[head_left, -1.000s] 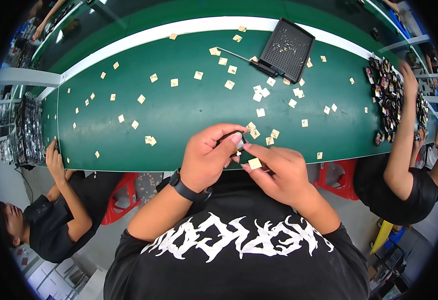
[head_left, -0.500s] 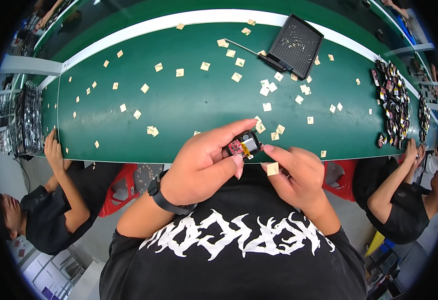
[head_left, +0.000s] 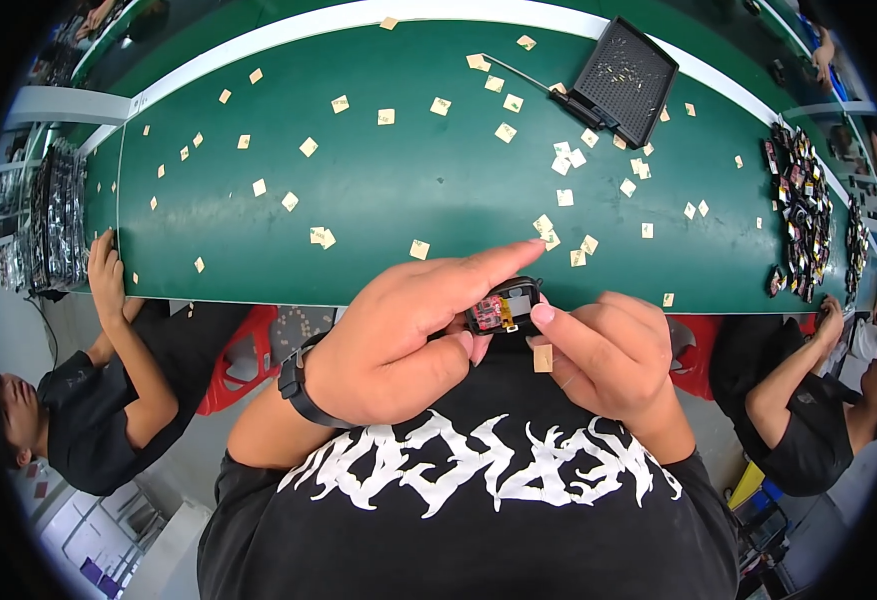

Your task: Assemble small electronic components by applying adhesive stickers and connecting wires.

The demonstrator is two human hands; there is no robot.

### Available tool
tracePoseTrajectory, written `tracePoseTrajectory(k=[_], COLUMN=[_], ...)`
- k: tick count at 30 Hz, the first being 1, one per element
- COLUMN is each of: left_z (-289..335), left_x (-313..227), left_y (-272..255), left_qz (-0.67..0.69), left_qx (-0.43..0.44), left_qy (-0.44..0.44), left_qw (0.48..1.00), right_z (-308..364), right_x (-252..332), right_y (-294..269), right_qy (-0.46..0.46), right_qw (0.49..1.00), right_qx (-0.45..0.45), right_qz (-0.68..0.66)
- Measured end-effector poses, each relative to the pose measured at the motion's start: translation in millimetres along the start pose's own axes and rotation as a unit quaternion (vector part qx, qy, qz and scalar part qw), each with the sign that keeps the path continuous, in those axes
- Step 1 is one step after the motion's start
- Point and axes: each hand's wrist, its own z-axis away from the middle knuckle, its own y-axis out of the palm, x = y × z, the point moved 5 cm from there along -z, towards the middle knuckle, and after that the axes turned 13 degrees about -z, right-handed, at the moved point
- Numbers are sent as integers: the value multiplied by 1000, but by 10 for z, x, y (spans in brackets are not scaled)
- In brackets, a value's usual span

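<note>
A black open casing (head_left: 525, 300), with red circuit board (head_left: 488, 314) exposed, is held in the left hand (head_left: 389, 340); a tan square (head_left: 543, 358) is borne at the right hand's (head_left: 614, 350) fingertips.

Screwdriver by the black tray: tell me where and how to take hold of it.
Take the screwdriver by its dark handle, probably best from above and the near-left side. The handle lies close along the tray's near-left edge, which crowds its other side; the thin shaft points far left, offering less to grip.

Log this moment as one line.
left hand: holds black device, red board showing | right hand: fingertip at device edge, tan square at fingers | table: scattered pale squares, black tray
</note>
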Motion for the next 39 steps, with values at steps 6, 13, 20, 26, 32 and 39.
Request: tracePoseTrajectory(k=[6, 13, 20, 26, 32, 39], left_z=[45, 56, 107, 113, 123, 105], left_x=[78, 100, 35, -58, -67, -46], left_y=[-1, -83, -112, -131, -109, -68], left_qz=[101, 264, 224, 147, 108, 119], left_qx=[-39, -27, -64, -68, -54, -50], left_qy=[-36, -124, -109, -100, -90, -96], left_qw=[994, 956, 966, 982, 989, 987], right_z=[-27, -202, -353, -447, -430, -374], right_x=[45, 72, 251, 314, 333, 296], right_y=[-111, -148, -249, -137, -25, 27], right_qy=[60, 180, 18, -71, -111, -111], right_qw=[998, 981, 996, 988, 978, 986], right_qx=[26, 63, 64, 68, 50, 32], right_qz=[5, -39, 61, 120, 167, 123])
